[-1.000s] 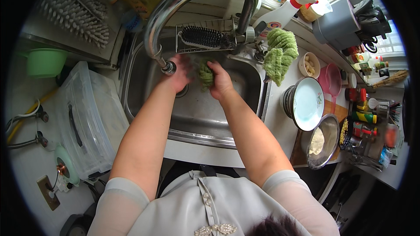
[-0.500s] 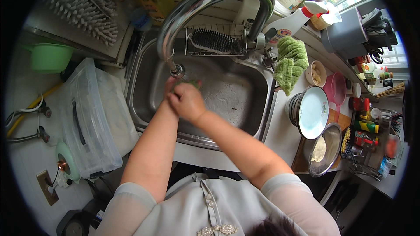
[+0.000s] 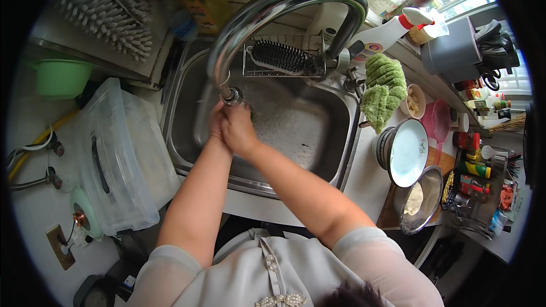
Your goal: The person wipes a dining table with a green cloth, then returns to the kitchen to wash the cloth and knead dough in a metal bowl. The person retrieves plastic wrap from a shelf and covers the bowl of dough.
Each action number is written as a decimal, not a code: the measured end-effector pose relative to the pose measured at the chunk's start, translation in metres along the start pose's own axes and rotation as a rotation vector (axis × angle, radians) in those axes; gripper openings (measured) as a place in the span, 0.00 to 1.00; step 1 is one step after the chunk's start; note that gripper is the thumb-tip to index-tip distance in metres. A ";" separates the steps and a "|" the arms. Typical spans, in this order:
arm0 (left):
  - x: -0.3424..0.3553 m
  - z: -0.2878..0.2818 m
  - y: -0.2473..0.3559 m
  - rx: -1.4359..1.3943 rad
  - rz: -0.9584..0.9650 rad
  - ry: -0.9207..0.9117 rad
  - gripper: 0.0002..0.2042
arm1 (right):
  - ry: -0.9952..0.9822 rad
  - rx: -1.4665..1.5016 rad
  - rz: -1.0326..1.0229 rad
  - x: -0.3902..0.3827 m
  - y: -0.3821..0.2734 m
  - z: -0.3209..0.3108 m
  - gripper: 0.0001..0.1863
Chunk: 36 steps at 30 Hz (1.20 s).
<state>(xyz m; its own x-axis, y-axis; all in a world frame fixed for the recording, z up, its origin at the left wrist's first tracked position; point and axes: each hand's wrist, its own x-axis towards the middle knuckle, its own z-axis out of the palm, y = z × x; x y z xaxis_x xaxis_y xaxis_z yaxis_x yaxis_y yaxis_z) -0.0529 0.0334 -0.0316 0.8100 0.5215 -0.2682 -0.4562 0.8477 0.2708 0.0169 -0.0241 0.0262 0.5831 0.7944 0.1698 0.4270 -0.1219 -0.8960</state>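
Observation:
Under the faucet head (image 3: 232, 96), my hands are pressed together over the left part of the steel sink (image 3: 187, 162). My right hand (image 3: 239, 129) lies over my left hand (image 3: 216, 122), its back toward me and its fingers partly hidden behind the faucet head. Motion smears my left hand, and most of its fingers are covered. A small bit of something green (image 3: 253, 115) shows beside my right fingers; its kind cannot be made out. Small scraps and wet spots lie on the sink bottom to the right.
The curved faucet (image 3: 267, 3) arches over the sink. A wire rack holds a black-bristled brush (image 3: 278, 55). A green cloth (image 3: 382, 92) hangs at the right, near stacked bowls (image 3: 407, 152) and a metal bowl (image 3: 422, 199) of dough. Left stands a clear plastic box (image 3: 116, 159).
My right hand has shifted slightly left and up, closer over my left hand and the faucet head. Less of the green thing shows now. The view has tilted a little.

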 end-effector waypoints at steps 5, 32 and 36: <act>-0.012 0.058 -0.040 0.216 -0.090 0.463 0.15 | -0.074 0.309 0.466 0.016 0.062 -0.010 0.15; 0.019 0.089 -0.040 0.081 0.016 0.569 0.15 | 0.246 -0.563 0.136 0.024 0.078 -0.092 0.22; 0.024 0.077 -0.016 0.000 -0.103 0.535 0.07 | 0.634 0.044 0.366 0.036 0.078 -0.154 0.30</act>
<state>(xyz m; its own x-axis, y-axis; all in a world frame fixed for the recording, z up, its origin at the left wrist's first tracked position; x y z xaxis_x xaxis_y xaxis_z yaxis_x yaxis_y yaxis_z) 0.0023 0.0249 0.0293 0.5494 0.4126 -0.7266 -0.3846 0.8969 0.2184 0.1775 -0.0967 0.0255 0.9767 0.2091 0.0493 0.1079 -0.2787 -0.9543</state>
